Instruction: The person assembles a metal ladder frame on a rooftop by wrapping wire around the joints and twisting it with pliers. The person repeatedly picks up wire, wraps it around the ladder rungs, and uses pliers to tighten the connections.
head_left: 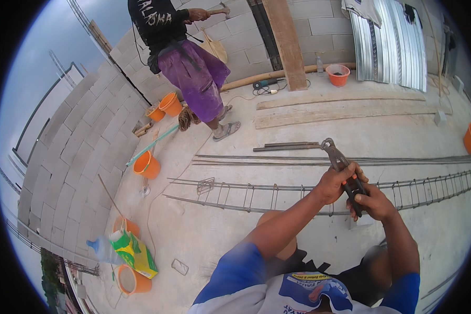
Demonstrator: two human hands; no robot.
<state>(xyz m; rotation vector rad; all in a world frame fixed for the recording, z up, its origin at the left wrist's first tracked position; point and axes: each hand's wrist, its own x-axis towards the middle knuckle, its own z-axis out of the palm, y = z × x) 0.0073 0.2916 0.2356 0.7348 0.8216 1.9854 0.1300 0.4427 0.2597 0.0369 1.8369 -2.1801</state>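
Note:
My left hand (pixel 334 186) and my right hand (pixel 374 202) are close together, both closed around the dark handles of a pair of pincers (pixel 334 152). The tool's rounded metal jaws point up and away from me; whether anything lies between them is too small to tell. Below my hands a long rebar cage (pixel 235 197) with tied crosspieces stretches from left to right, and my arms hide part of it. Just beyond it lie several straight steel rods (pixel 256 160). Two short dark bars (pixel 285 147) rest left of the pincer jaws.
At the far left a co-worker (pixel 188 63) in purple shorts holds a hammer (pixel 220 10) by the block wall (pixel 240 31). Orange buckets (pixel 147 165), a green-yellow sack (pixel 133 254) and a phone-shaped object (pixel 180 267) are on the left. Planks (pixel 345 116) lie beyond the rods.

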